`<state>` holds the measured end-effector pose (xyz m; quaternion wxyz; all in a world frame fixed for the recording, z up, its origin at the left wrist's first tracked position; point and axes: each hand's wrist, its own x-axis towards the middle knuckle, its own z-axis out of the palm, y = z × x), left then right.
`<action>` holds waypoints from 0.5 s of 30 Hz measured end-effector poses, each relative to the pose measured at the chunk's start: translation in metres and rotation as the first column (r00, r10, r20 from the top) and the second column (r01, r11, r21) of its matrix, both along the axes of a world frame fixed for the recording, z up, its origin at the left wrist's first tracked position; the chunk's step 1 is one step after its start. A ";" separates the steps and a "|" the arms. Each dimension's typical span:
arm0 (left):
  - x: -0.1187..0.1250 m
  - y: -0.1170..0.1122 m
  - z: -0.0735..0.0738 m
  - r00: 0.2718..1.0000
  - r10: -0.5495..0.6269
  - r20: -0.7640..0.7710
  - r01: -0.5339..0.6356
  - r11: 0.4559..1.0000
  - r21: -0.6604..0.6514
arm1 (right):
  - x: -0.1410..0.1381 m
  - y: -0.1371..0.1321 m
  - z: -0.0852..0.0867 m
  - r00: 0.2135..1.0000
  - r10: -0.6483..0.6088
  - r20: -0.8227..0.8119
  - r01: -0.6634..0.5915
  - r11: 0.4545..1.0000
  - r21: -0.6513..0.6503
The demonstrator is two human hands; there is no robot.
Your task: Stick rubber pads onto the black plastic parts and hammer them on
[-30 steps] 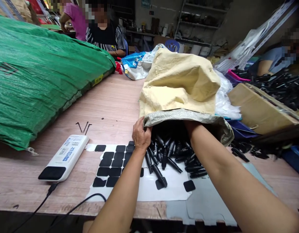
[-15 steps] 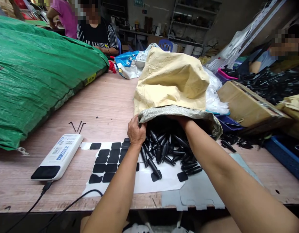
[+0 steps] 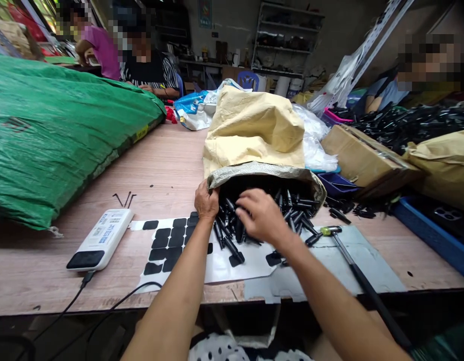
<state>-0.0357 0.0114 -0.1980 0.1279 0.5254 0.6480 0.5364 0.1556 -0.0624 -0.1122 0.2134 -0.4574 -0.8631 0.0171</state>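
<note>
Lying left on the wooden table (image 3: pixel 171 160): one green woven sack (image 3: pixel 58 140), one white oblong power bank (image 3: pixel 100 239), one sheet of black square pads (image 3: pixel 167 245); the left hand (image 3: pixel 206 202) pinches the rim of one tan woven bag (image 3: pixel 254 130), the right hand (image 3: pixel 260 215) curls over spilled black plastic cylinders (image 3: pixel 297 208), whether grasping any is unclear; one hammer (image 3: pixel 331 231) lies right

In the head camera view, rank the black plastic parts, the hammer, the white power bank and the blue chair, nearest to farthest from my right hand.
1. Black plastic parts: directly under the right hand, at the sack mouth.
2. Hammer: just right of it.
3. White power bank: far left on the table.
4. Blue chair: back of the room.
</note>
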 end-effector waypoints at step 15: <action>-0.009 -0.016 0.007 0.984 -0.122 0.134 0.137 0.984 -0.114 | -0.009 -0.063 -0.071 0.981 0.187 0.050 -0.192 0.971 0.141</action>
